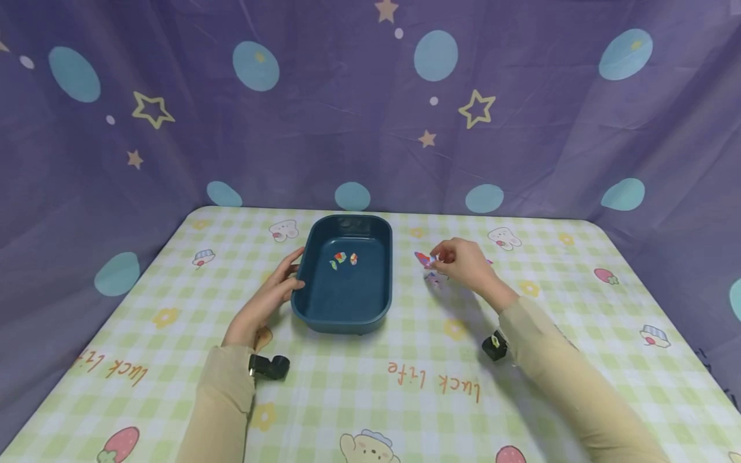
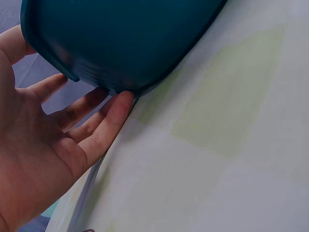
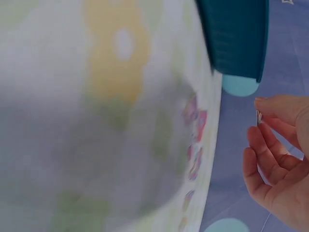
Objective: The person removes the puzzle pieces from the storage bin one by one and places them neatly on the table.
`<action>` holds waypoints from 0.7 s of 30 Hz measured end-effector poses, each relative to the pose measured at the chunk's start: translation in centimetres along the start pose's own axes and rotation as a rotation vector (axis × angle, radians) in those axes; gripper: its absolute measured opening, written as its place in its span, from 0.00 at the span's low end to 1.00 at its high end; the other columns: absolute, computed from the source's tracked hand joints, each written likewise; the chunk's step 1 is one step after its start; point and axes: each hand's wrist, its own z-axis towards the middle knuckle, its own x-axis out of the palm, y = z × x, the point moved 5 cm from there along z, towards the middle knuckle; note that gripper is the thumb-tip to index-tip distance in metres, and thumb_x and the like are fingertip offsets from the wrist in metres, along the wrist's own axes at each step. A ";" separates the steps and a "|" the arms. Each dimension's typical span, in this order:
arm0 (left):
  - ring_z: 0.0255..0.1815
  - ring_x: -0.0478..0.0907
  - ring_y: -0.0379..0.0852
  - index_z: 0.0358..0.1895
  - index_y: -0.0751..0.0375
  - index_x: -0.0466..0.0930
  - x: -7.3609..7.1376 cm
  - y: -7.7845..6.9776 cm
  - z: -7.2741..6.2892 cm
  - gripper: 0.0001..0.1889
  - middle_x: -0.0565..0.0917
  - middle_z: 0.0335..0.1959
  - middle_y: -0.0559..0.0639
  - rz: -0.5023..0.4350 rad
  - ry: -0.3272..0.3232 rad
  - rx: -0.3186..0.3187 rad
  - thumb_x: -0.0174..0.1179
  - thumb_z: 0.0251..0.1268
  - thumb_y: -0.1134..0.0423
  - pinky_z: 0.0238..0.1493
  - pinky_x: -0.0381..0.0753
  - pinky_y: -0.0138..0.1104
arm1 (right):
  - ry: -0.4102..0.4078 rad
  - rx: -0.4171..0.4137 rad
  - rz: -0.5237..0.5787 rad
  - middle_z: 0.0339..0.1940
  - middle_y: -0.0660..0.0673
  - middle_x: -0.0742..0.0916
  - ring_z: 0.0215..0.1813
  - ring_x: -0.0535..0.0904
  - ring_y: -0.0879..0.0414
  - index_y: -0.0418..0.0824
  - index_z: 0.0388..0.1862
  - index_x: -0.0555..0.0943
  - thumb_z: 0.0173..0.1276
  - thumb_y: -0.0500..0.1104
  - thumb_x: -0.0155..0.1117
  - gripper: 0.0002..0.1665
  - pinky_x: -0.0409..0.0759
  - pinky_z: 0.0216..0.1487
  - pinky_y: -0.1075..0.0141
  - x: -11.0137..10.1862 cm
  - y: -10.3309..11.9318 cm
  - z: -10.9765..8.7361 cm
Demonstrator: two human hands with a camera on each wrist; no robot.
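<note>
While the left hand (image 1: 267, 301) grips the blue tray (image 1: 341, 326) by its left side, the right hand (image 1: 463, 262) has thumb and finger clamped on one small piece (image 3: 258, 117), off to the tray's right, above the tablecloth (image 1: 336, 379). Looks partway, I'd judge: three colourful bits (image 1: 354, 258) in the tray, loose pieces (image 3: 200, 125) on the cloth remaining. Count: one tray, one piece held, three in, roughly six loose; too blurred to be sure.
</note>
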 end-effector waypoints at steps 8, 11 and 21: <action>0.61 0.61 0.57 0.72 0.39 0.44 -0.2 0.0 0.1 0.37 0.55 0.65 0.61 -0.005 0.012 0.030 0.46 0.60 0.66 0.53 0.69 0.39 | 0.063 0.021 0.001 0.28 0.47 0.83 0.33 0.77 0.55 0.39 0.36 0.83 0.55 0.38 0.64 0.09 0.73 0.39 0.61 0.3 -2.2 -1.4; 0.61 0.61 0.56 0.72 0.39 0.44 -0.1 0.0 0.1 0.37 0.55 0.65 0.61 -0.004 0.007 0.027 0.46 0.60 0.66 0.52 0.69 0.38 | 0.092 0.035 -0.005 0.28 0.48 0.83 0.32 0.77 0.56 0.40 0.36 0.83 0.55 0.38 0.65 0.09 0.74 0.39 0.60 0.6 -2.8 -1.8; 0.61 0.61 0.55 0.72 0.38 0.44 -0.1 0.0 0.0 0.37 0.56 0.66 0.61 0.007 0.008 0.036 0.46 0.59 0.65 0.53 0.68 0.39 | 0.107 0.095 0.004 0.28 0.48 0.84 0.32 0.78 0.57 0.41 0.36 0.82 0.54 0.41 0.66 0.10 0.74 0.40 0.60 1.2 -3.8 -2.4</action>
